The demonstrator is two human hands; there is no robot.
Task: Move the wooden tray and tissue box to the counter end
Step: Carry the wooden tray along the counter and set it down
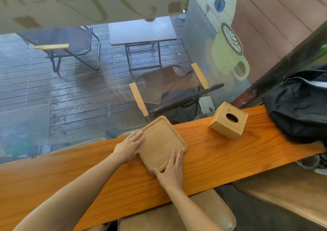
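Note:
A light wooden tray (160, 141) with rounded corners lies flat on the orange wooden counter (212, 152), near its far edge by the window. My left hand (128, 148) grips the tray's left edge, fingers over the rim. My right hand (170, 170) holds its near corner, thumb under the edge and fingers on top. A cube-shaped wooden tissue box (228, 121) with an oval hole stands to the right of the tray, apart from it and from both hands.
A black bag (300, 105) sits on the counter's right end, just beyond the tissue box. Tan cushioned stools (177, 216) stand below the near edge. A glass window runs along the far edge, with chairs and a table outside.

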